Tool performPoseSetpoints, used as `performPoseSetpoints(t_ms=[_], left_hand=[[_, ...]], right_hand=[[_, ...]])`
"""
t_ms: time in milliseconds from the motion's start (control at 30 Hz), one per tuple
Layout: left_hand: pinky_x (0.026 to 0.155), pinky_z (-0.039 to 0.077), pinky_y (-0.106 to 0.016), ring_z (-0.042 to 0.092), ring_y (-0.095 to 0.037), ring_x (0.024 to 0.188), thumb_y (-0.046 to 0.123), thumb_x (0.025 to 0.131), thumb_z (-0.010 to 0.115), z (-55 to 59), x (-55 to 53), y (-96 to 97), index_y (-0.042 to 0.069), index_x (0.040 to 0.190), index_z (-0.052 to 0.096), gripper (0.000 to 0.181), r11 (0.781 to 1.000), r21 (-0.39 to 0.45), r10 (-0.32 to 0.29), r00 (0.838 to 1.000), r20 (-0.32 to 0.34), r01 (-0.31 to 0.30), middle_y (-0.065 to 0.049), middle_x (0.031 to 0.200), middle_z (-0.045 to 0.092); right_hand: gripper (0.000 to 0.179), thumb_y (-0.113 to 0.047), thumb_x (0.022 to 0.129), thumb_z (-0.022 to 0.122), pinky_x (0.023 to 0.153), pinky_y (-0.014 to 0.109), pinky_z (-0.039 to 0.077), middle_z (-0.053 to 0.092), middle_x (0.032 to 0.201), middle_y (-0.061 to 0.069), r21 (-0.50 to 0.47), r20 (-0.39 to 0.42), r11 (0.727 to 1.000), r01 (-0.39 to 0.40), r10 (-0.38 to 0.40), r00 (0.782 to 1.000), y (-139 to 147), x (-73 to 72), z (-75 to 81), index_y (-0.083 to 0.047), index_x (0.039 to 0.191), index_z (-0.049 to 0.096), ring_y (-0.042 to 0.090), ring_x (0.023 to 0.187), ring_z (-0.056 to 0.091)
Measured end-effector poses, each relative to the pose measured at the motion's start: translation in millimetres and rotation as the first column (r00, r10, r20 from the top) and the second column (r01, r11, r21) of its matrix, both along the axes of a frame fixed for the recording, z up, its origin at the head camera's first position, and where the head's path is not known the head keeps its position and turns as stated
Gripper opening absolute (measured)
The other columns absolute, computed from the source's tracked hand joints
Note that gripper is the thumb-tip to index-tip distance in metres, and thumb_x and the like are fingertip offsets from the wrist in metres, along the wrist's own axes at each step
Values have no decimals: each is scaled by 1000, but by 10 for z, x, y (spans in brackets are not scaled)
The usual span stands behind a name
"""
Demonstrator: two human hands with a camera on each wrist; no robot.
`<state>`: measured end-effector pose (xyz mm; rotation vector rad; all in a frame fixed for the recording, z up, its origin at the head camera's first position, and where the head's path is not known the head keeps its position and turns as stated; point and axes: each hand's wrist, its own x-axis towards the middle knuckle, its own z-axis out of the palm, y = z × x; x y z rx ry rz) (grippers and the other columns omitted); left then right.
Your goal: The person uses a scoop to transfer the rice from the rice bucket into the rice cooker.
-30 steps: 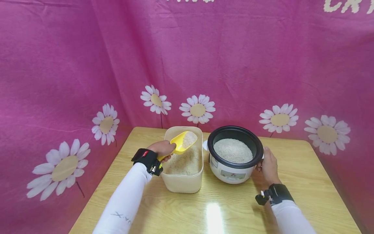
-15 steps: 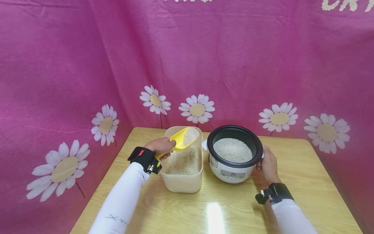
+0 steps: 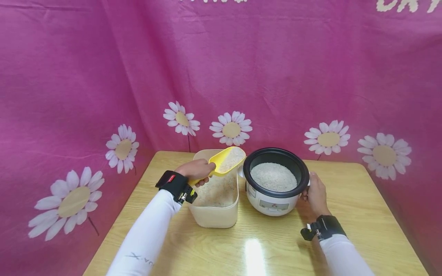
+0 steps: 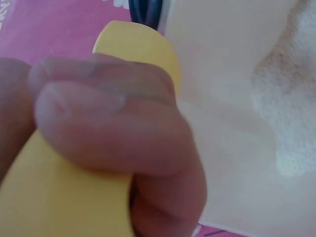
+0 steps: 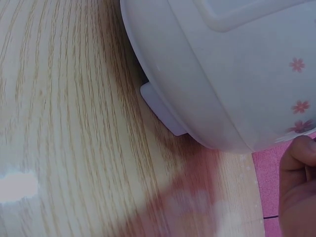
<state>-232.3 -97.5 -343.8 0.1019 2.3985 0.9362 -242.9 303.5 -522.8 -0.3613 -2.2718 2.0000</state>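
My left hand [image 3: 197, 171] grips the handle of a yellow scoop [image 3: 216, 158], its fingers curled round it in the left wrist view. Rice [image 3: 233, 158] fills the scoop, which is above the right side of a cream bin [image 3: 214, 217], its tip near the cooker's rim. Down in the bin lies more rice [image 3: 221, 191]. To the right stands a white rice cooker [image 3: 274, 205] with a black inner pot partly filled with rice [image 3: 273, 176]. My right hand [image 3: 317, 193] holds the cooker at its right side handle; the curled fingers show at the edge of the right wrist view.
Bin and cooker stand side by side on a wooden table [image 3: 290, 245]. A pink cloth [image 3: 276, 76] with printed daisies hangs behind the table and along its sides. The bin's rim rises between the scoop and the cooker.
My left hand has carried the loaded scoop right and slightly up, from over the bin's middle toward the cooker's rim. The right hand stays on the cooker.
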Motion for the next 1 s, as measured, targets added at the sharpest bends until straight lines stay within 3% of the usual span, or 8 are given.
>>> performPoseSetpoints(t_ms=[300,433,767,833,1000], left_hand=[[52,43,-24,46,-13,52,30,102,43,64,-30,302,8,83,58,33,998,-4,-70,997,-34,70,1,64,50],[52,42,-24,46,-13,51,29,104,43,72,-39,434,10,78,57,36,992,-12,-122,991,-57,122,2,62,49],[51,39,-26,44,-16,50,32,106,45,6,-130,751,8,80,58,38,982,-82,-182,971,-153,171,2,59,45],[50,39,-26,44,-16,49,32,107,44,-21,-153,807,7,86,59,36,982,-92,-180,969,-169,166,1,60,45],[48,40,-26,46,-17,50,33,107,46,-67,-191,949,8,117,61,31,979,-153,-171,957,-236,137,-1,65,48]], right_hand=[[47,-53,110,26,50,31,44,48,56,-7,-9,-2,1000,2,-2,1000,8,-26,-4,-21,85,49,11,49,45],[49,-59,108,24,51,31,44,48,59,-7,29,2,1000,-9,9,1000,10,-18,0,-22,88,48,11,52,46],[51,-59,108,25,49,29,44,48,58,-6,31,-35,1000,0,1,999,14,5,-33,-20,84,48,11,49,46],[50,-56,109,27,48,29,43,48,56,-6,4,-43,1000,6,-6,999,9,8,-15,-19,82,49,11,47,45],[46,-45,111,31,47,31,43,48,53,-4,-49,-54,999,7,-10,998,-11,27,92,-18,79,49,12,44,45]])
